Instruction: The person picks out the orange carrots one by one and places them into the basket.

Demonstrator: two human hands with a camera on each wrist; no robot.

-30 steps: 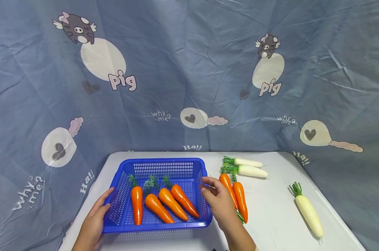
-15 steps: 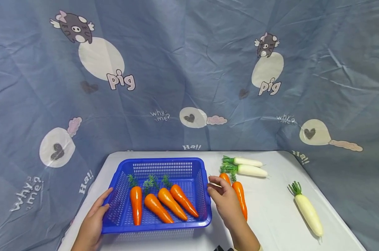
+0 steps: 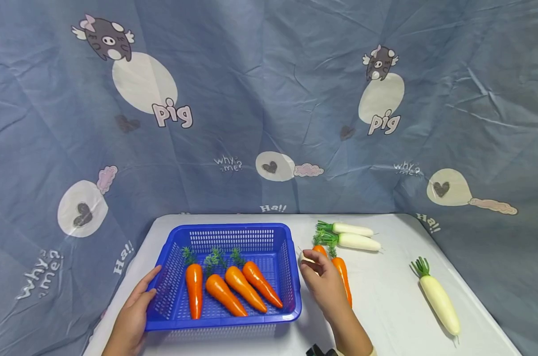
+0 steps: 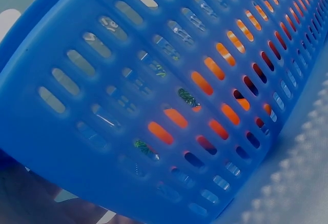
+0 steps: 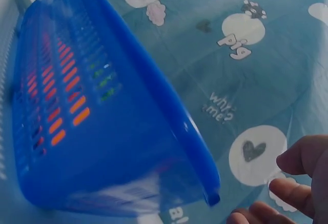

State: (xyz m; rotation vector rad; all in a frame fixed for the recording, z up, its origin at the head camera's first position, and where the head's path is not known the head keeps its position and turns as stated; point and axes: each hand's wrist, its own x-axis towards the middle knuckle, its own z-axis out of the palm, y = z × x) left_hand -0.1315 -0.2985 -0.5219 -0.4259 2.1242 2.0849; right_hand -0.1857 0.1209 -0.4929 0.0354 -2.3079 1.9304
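In the head view, a blue plastic basket (image 3: 231, 324) on the white table holds several orange carrots (image 3: 194, 291) with leafy green tops. My left hand (image 3: 131, 311) holds the basket's left rim, its thumb and index finger at the edge; the left wrist view shows only dim fingers below the rim. My right hand (image 3: 324, 282) is just right of the basket, apart from it, thumb and fingers loosely bent with nothing between them. Behind it lie two more carrots (image 3: 342, 277), partly hidden. A white radish (image 3: 302, 257) peeks out beside its fingertips.
Two white radishes (image 3: 358, 242) with green tops lie at the back, right of the basket. Another radish (image 3: 440, 304) rests near the table's right side. A blue printed cloth (image 3: 269, 123) hangs behind the table (image 3: 393, 296).
My right hand has come away from the basket's right rim and moved right, in front of the two carrots. My left hand and the basket have stayed in place.
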